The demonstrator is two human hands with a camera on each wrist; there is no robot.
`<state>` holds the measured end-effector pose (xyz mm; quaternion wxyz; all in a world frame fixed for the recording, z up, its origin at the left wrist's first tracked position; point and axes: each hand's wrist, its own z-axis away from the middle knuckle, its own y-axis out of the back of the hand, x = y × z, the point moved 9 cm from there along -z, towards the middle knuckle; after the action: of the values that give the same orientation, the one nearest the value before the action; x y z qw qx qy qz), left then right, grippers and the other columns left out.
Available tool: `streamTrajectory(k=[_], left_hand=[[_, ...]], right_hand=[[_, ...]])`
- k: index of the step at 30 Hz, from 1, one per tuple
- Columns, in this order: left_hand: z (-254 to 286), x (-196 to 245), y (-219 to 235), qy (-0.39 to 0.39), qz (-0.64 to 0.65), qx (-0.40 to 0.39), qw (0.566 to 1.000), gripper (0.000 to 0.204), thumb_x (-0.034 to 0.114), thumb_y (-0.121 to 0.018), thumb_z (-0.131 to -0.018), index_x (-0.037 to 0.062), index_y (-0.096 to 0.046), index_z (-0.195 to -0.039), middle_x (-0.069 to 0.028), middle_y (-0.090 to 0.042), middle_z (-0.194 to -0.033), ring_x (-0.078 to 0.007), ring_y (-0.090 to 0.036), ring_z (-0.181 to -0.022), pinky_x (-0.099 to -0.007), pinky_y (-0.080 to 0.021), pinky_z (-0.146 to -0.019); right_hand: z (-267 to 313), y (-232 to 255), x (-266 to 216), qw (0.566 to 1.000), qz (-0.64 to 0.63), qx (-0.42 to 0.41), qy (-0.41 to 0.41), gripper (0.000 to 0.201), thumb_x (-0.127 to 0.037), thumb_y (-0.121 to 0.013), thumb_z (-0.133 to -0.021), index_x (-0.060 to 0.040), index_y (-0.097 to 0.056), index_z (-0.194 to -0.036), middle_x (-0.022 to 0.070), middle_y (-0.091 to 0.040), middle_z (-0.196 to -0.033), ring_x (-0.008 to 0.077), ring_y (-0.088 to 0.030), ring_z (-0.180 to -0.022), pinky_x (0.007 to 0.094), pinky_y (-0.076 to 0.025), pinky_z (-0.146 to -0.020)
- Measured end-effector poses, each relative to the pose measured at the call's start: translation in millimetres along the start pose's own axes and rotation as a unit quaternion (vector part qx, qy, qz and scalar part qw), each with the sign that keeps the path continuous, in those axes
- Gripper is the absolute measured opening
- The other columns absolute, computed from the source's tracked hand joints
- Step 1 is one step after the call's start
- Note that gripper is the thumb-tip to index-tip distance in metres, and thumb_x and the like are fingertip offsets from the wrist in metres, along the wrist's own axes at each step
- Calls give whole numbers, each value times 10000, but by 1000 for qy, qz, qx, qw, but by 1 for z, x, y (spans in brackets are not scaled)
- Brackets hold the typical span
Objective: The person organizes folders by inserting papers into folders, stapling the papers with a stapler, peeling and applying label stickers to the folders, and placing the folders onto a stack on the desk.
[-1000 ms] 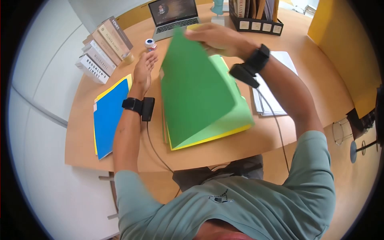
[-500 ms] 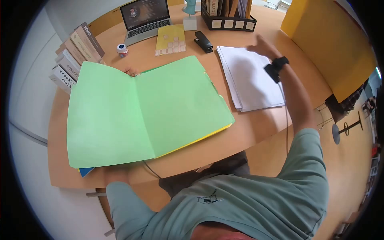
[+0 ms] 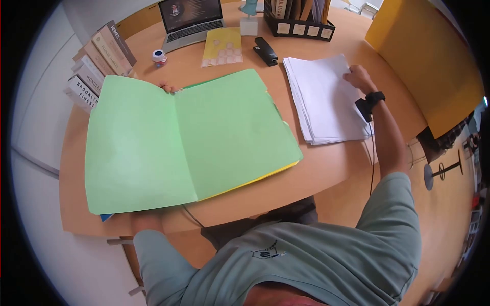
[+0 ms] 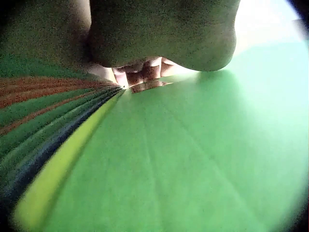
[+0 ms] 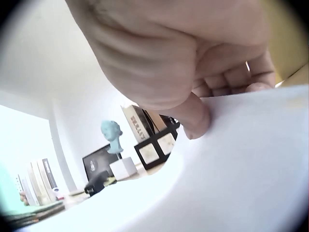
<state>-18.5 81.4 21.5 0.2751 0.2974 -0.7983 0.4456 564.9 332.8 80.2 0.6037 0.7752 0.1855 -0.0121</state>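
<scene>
A light green folder (image 3: 232, 132) lies spread open, its left cover raised over my left forearm. At the folder's top edge, by the crease, only the fingertips of my left hand (image 3: 166, 87) show; in the left wrist view, my left hand (image 4: 164, 36) has its fingers curled at the edge of the folder stack (image 4: 72, 150). On the right, my right hand (image 3: 360, 79) pinches the upper right corner of the white papers (image 3: 324, 102). The right wrist view shows the thumb of my right hand (image 5: 164, 63) on the paper face (image 5: 241, 159), fingers behind.
Behind the folder stand a laptop (image 3: 191, 23), a yellow patterned envelope (image 3: 222, 43), a black stapler (image 3: 265, 51) and a black file box (image 3: 298, 29). Upright books (image 3: 104, 58) and a small round item (image 3: 159, 57) are at left; a yellow panel (image 3: 429, 61) borders the right.
The green cover has swung over to the left, across my left arm and the blue folder. My right hand has left it, moved right and taken hold of the white papers' corner.
</scene>
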Motion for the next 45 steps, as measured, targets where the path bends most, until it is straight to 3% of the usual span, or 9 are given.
streamTrajectory(k=[6, 11, 14, 16, 20, 22, 27, 39, 45], left_hand=[[2, 3, -6, -21, 7, -20, 1000, 383, 316, -537, -959, 23, -555, -1206, -59, -573, -1025, -247, -520, -1041, -461, -265, -1116], [-2, 9, -18, -35, 7, -35, 999, 378, 317, -539, -959, 23, -558, -1198, -57, -573, -1017, -240, -519, -1029, -453, -269, -1100], [-1, 11, -17, -39, 8, -42, 998, 376, 317, -540, -959, 24, -559, -1192, -55, -573, -1012, -237, -518, -1022, -448, -271, -1090], [-2, 13, -17, -41, 8, -47, 998, 374, 317, -541, -959, 24, -560, -1189, -54, -573, -1009, -234, -518, -1017, -445, -273, -1084], [-2, 14, -22, -45, 8, -53, 998, 370, 318, -543, -958, 24, -561, -1182, -52, -573, -1003, -229, -517, -1008, -438, -276, -1071], [-3, 15, -24, -46, 9, -56, 997, 368, 318, -543, -958, 24, -562, -1179, -51, -573, -1000, -226, -517, -1004, -435, -278, -1065], [-6, 17, -25, -48, 8, -64, 997, 364, 319, -545, -958, 24, -564, -1170, -48, -573, -992, -220, -516, -992, -427, -282, -1049], [-16, 19, -28, -52, 1, -73, 996, 354, 321, -550, -957, 25, -569, -1150, -42, -573, -972, -204, -514, -964, -408, -291, -1010], [-17, 17, -30, -45, -4, -75, 996, 349, 323, -553, -956, 26, -572, -1139, -39, -573, -963, -197, -513, -950, -398, -296, -991]], right_hand=[[0, 94, -49, 980, -191, 55, 16, 285, -258, -612, -924, 26, -597, -940, 81, -616, -769, 158, -571, -677, 331, -471, -624], [4, 120, -126, 911, -401, 28, 95, 336, -327, -610, -934, 8, -599, -911, 32, -597, -759, 110, -545, -682, 318, -462, -611], [-20, 72, -167, 942, -302, -31, 142, 346, -330, -618, -919, 17, -612, -924, 38, -593, -752, 110, -550, -705, 310, -462, -623], [8, 42, -220, 953, -256, -60, 151, 315, -291, -609, -911, 22, -623, -936, 57, -600, -751, 136, -563, -713, 315, -463, -634], [57, -13, -295, 948, -243, -163, 130, 267, -221, -595, -897, 44, -613, -924, 57, -600, -783, 141, -559, -703, 308, -464, -622], [73, -34, -315, 917, -299, -235, 121, 263, -201, -580, -895, 57, -608, -933, 82, -608, -790, 158, -581, -727, 312, -471, -628], [87, -61, -324, 901, -261, -321, 128, 345, -256, -594, -912, 66, -566, -1031, 99, -599, -854, 160, -592, -740, 295, -505, -624], [99, -41, -322, 878, -304, -348, 123, 337, -168, -599, -884, 123, -579, -1055, 159, -654, -875, 199, -665, -721, 285, -554, -577], [95, -58, -319, 878, -293, -356, 131, 337, -183, -589, -902, 109, -559, -1065, 111, -606, -808, 153, -622, -653, 272, -540, -565]])
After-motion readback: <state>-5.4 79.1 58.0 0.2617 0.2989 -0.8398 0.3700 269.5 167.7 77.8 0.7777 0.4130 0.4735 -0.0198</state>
